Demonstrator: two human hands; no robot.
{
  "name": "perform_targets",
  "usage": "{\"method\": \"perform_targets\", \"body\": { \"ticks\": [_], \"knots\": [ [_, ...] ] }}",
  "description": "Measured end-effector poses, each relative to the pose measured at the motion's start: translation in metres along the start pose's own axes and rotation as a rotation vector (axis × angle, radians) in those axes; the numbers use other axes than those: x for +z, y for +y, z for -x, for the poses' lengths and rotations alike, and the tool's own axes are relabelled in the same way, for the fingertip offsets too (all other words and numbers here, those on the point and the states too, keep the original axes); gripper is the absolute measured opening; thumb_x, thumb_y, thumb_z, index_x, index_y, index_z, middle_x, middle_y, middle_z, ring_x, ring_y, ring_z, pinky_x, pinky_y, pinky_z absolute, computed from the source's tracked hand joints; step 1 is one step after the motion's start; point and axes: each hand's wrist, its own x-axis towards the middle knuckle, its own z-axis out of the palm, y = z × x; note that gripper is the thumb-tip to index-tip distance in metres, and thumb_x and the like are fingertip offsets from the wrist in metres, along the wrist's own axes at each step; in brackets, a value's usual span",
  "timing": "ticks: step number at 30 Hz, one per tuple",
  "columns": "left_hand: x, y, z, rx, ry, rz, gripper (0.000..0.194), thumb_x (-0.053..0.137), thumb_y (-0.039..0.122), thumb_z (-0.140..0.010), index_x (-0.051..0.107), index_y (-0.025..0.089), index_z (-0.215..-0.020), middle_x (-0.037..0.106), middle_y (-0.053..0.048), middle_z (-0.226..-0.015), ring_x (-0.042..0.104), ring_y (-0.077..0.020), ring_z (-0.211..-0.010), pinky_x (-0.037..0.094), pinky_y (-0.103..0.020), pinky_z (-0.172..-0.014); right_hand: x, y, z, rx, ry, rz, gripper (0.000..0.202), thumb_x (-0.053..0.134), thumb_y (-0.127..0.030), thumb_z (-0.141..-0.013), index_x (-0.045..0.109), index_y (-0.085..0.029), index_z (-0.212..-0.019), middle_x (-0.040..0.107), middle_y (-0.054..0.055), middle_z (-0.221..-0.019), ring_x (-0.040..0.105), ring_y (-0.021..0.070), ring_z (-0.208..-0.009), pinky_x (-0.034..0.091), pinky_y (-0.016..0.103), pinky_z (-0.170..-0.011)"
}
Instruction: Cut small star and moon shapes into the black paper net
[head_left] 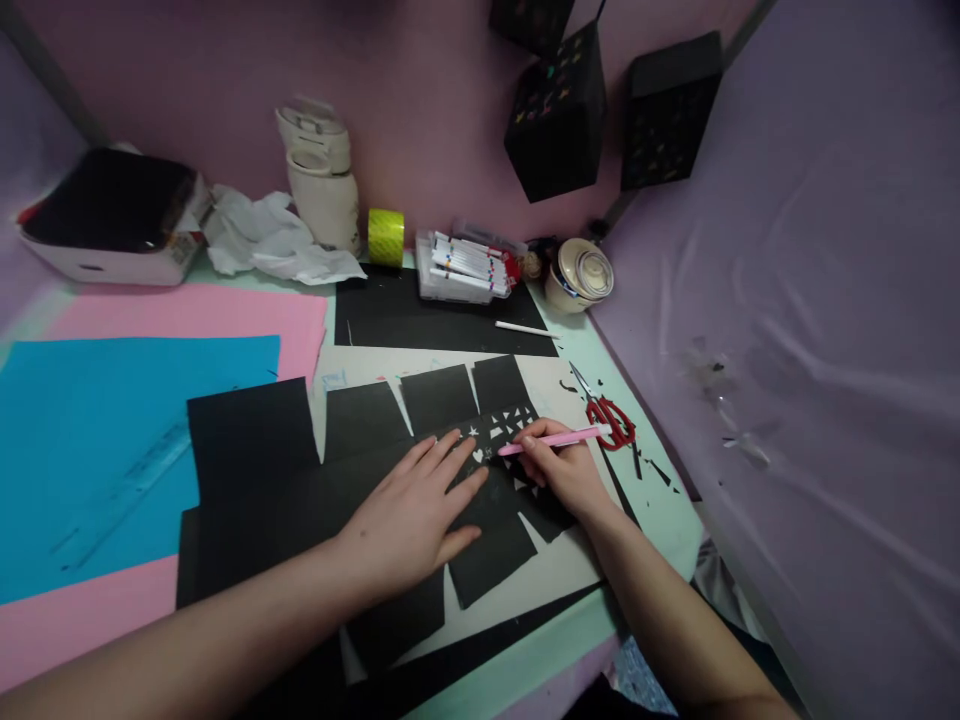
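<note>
My left hand (420, 505) lies flat with its fingers spread on a sheet of black card (262, 500) cut into flaps along its edges. My right hand (562, 470) grips a slim pink pen (564, 437), tilted, its tip at the card just beyond my left fingertips. Whether that tip is a nib or a blade is too small to tell. Around it the card has small cut-out shapes: a heart (478, 456), a star (473, 432) and several triangles. Beneath the card is a pale board (547, 385).
Red-handled scissors (613, 423) and black scraps lie at the right. Behind stand a box of markers (457, 285), yellow tape (386, 237), a lidded jar (577, 275) and a white bottle (324, 190). Blue sheets (112, 400) lie left; black boxes (562, 120) hang above.
</note>
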Motion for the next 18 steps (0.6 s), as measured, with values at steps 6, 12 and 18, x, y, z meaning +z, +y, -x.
{"method": "perform_targets", "body": {
  "ticks": [6, 12, 18],
  "knots": [
    [-0.001, 0.001, 0.001, 0.007, 0.017, -0.007, 0.054, 0.05, 0.054, -0.092, 0.053, 0.024, -0.136, 0.042, -0.012, -0.151, 0.031, -0.0309, -0.143, 0.026, -0.047, -0.115, 0.002, 0.002, 0.002, -0.064, 0.083, 0.02, 0.034, 0.068, -0.046, -0.082, 0.055, -0.018, -0.066, 0.053, -0.005, -0.047, 0.04, 0.0061, -0.037, 0.03, 0.019, -0.036],
    [0.0, 0.001, 0.001, 0.011, 0.021, -0.008, 0.054, 0.05, 0.054, -0.092, 0.053, 0.024, -0.136, 0.042, -0.012, -0.151, 0.03, -0.0302, -0.143, 0.025, -0.046, -0.115, 0.01, 0.0, 0.005, -0.074, 0.123, 0.019, 0.027, 0.065, -0.043, -0.083, 0.067, -0.017, -0.089, 0.055, -0.005, -0.051, 0.045, 0.0079, -0.039, 0.035, 0.02, -0.036],
    [0.002, 0.0, 0.001, 0.013, 0.021, -0.008, 0.054, 0.048, 0.055, -0.093, 0.053, 0.023, -0.136, 0.042, -0.012, -0.151, 0.031, -0.031, -0.143, 0.025, -0.046, -0.115, 0.018, -0.006, 0.008, -0.024, 0.099, -0.004, 0.023, 0.067, -0.04, -0.082, 0.062, -0.019, -0.09, 0.061, -0.003, -0.06, 0.053, 0.0098, -0.044, 0.039, 0.021, -0.04]
  ]
}}
